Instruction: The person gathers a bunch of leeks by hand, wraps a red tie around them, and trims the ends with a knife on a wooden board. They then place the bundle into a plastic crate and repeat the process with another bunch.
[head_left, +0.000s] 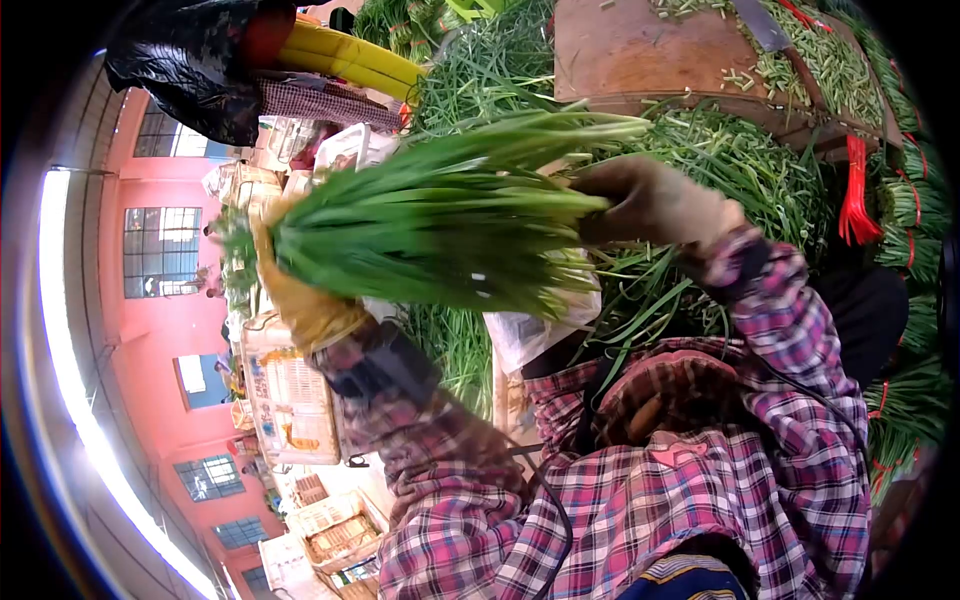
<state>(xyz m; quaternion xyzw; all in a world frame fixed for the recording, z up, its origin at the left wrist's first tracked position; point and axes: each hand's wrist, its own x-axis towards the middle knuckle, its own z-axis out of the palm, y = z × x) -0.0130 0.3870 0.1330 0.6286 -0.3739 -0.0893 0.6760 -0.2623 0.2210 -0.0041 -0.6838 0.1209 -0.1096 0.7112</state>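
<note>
A large bunch of long green garlic chives [420,225] is held up crosswise in front of me, blurred by motion. My left hand [300,290], in a yellow glove, is wrapped round its leafy end. My right hand [655,205], in a brown glove, is at the paler stem ends, some of which run in between its thumb and fingers. Below and behind the bunch lie more loose chives [720,150]. A white plastic bag [535,330] shows under the stems, near my lap.
A wooden board [640,50] holds chopped stem ends [840,75] and a knife [765,25]. Red ties [857,195] hang from its edge. Tied bundles [900,400] line the right side. Crates [290,390] stand at left. Another person in a dark jacket [180,70] is at upper left.
</note>
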